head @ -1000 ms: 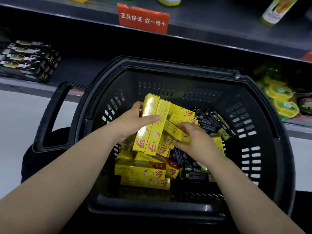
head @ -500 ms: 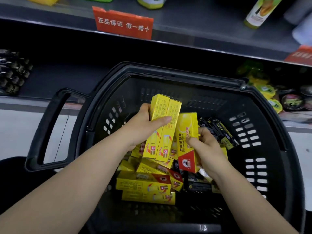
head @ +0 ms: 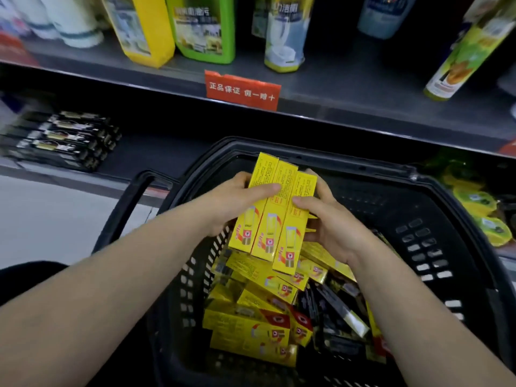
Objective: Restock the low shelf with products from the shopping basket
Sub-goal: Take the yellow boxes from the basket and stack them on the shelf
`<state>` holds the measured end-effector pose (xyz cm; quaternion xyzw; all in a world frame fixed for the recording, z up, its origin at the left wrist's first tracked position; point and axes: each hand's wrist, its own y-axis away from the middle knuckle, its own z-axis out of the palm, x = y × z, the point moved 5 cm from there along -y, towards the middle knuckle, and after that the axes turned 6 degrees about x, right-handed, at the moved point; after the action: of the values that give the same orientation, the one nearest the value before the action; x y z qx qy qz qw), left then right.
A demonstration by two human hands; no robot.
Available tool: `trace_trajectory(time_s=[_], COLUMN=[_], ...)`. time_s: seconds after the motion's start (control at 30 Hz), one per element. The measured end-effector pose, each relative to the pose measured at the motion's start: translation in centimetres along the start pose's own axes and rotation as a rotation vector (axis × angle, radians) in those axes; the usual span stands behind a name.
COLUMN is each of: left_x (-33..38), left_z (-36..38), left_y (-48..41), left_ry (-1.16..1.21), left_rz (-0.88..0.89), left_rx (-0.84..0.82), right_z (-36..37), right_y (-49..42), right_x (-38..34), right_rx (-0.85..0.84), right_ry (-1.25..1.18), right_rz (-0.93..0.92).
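- Your left grip (head: 234, 202) holds the three yellow boxes (head: 275, 216) from their left side. The thumb lies across the front of the first two, and the fingers curl behind.
- Your right grip (head: 332, 227) clasps the same bundle from the right, with the thumb pressed on the face of the right-hand box and the fingers wrapped round its far edge.
- The three boxes sit side by side, touching, with their long faces toward you. They tilt slightly right and are held above the shopping basket (head: 363, 166), clear of the pile below.
- In the basket, loose yellow boxes (head: 251, 328) lie jumbled to the left and middle, and black boxes (head: 335, 311) are mixed in to the right.
- The basket's handle (head: 131, 208) sticks out on its left.
- The low shelf (head: 156, 152) runs just behind the basket. A stack of black cartons (head: 64, 138) lies at its left end, blurred.
- Round yellow-green packs (head: 474, 202) sit on the shelf to the right of the basket.
- On the upper shelf (head: 349, 88) stand bottles (head: 203, 29), and a red tag (head: 242, 90) hangs on its front edge.
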<state>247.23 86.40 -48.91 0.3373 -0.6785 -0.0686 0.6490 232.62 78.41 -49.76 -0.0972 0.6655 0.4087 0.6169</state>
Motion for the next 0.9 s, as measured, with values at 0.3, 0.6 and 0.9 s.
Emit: trace_trajectory(time_s=[0.3, 0.6, 0.9], left_x=[2.3, -7.4, -17.9], left_z=[-13.8, -29.9, -38.0], left_y=[2.3, 1.2, -4.2], left_ry=[0.058, 0.44, 0.632], left_rz=[-0.029, -0.233, -0.171], left_rx=[0.101, 0.473, 0.768], right_z=[6.2, 20.4, 31.8], right_y=[-3.3, -13.0, -26.7], right_x=[-5.2, -8.5, -2.7], right_rx=[-0.064, 0.061, -0.042], right_ry=[0.217, 0.616, 1.271], right_rz=[-0.152, -0.328, -0.208])
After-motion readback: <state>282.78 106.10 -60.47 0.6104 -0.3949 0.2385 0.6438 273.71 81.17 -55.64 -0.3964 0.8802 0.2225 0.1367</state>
